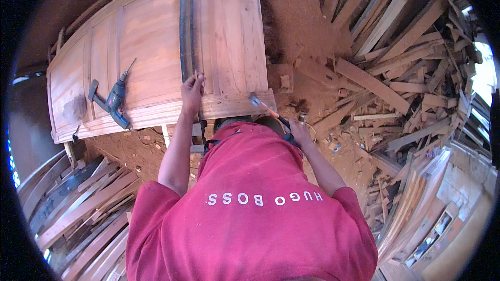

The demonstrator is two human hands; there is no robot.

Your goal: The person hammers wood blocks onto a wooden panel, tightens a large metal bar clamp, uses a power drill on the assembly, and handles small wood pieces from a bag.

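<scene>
A panelled wooden door lies flat before me. Across it runs a long dark metal bar clamp. My left hand is over the door beside the bar, fingertips pinched together; a thin, small piece seems to be between them, too small to name. My right hand, low by my right side, is wrapped around the black grip of a hammer. The hammer's head is over the door's near right corner; I cannot tell whether it touches the wood.
A corded power drill with a long bit lies on the door's left part, near a crumpled clear plastic bag. Piled wood offcuts fill the right side. Stacked boards lie at lower left. Sawdust covers the floor.
</scene>
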